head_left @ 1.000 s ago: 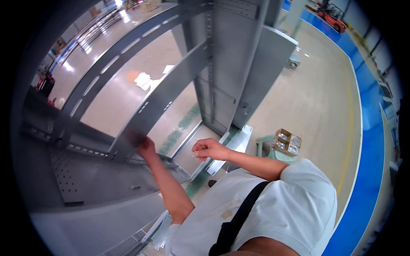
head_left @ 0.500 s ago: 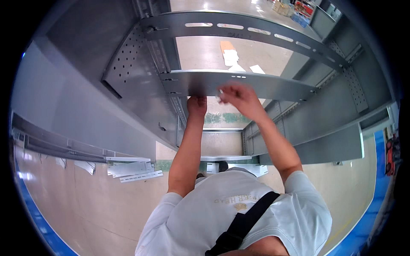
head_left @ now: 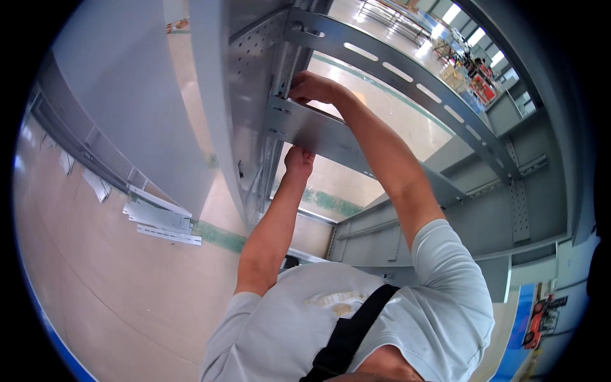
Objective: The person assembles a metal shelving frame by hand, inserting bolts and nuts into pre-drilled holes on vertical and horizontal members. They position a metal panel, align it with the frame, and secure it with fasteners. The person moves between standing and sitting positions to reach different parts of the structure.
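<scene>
**Overhead, two hands on a grey steel crossbar**

Here the largest thing is the glossy beige concrete floor [head_left: 95, 286], which fills the view from 6 to 9 o'clock and shows again through the frame at the centre, crossed by a worn green painted line [head_left: 219, 235]. A blue painted strip borders it at the far lower left and again at 4 o'clock. Lights glare off the floor at 1 o'clock, where distant clutter is too small to make out.

Next in size is the tall grey sheet-metal shelving frame [head_left: 146, 108], smooth and matt, running from 12 down toward 8 o'clock. Its perforated upright [head_left: 251, 83] carries rows of small round holes. A long slotted steel beam [head_left: 407, 76] sweeps from 12 toward 3 o'clock, its oblong cut-outs evenly spaced.

Just below it lies the flat grey steel crossbar [head_left: 318, 130], slanting from the upright toward 4 o'clock; its near end meets the upright just above the centre.

The person's pale short-sleeved shirt and a black shoulder strap [head_left: 347, 337] occupy 5 to 6 o'clock.

A stack of loose pale metal strips [head_left: 159, 219] lies on the floor at 8 o'clock, well apart from the frame's foot.

The right hand [head_left: 312, 88] curls over the crossbar's upper edge at the upright, fingers bent and pressing there. The left hand [head_left: 298, 160] is closed under the crossbar's lower edge, knuckles up, touching the metal; whether it pinches something small cannot be told.
</scene>
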`<state>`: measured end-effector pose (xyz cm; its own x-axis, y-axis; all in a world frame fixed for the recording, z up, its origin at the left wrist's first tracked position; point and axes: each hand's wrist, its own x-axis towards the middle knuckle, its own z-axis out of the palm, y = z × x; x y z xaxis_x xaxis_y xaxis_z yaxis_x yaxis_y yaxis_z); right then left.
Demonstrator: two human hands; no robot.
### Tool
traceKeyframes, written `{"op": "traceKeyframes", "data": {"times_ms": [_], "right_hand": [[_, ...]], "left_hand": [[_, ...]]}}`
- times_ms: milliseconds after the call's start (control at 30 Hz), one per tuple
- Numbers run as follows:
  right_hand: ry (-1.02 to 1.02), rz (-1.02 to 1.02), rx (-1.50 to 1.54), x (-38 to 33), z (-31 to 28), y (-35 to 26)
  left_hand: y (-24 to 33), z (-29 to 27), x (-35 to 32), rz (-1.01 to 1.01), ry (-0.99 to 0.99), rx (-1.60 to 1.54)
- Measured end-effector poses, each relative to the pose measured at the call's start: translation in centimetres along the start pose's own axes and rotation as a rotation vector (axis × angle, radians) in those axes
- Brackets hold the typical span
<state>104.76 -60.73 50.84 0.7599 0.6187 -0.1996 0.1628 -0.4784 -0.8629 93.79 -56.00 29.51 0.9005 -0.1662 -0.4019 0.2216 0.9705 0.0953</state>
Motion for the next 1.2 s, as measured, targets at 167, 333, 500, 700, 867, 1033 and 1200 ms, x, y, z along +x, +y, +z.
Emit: {"op": "traceKeyframes", "data": {"times_ms": [167,333,500,700,867,1033,1200], "right_hand": [[-0.108,0.007,0.098,1.0,0.6,-0.3],[-0.096,-0.012,0.012,1.1,0.2,0.1],[-0.138,-0.034,0.051,0.9,0.3,0.2],[-0.097,0.137,0.337,-1.1,1.3,-1.7],[-0.148,0.097,0.477,-2.9,1.9,-3.0],[-0.065,0.093,0.229,-5.0,-0.4,0.7],[0.067,-0.321,-0.507,-1.5,4.5,-1.6]], "left_hand": [[0.9,-0.2,-0.4,0.029,0.019,0.018],[0.7,0.1,-0.8,0.059,-0.027,0.057],[0.4,0.2,-0.1,0.050,0.029,0.034],[0.7,0.0,-0.2,0.049,0.072,0.062],[1.0,-0.1,-0.7,0.050,0.027,0.103],[-1.2,-0.1,-1.3,-0.022,0.009,0.147],[4.2,-8.7,5.1,0.671,-0.320,1.238]]}}
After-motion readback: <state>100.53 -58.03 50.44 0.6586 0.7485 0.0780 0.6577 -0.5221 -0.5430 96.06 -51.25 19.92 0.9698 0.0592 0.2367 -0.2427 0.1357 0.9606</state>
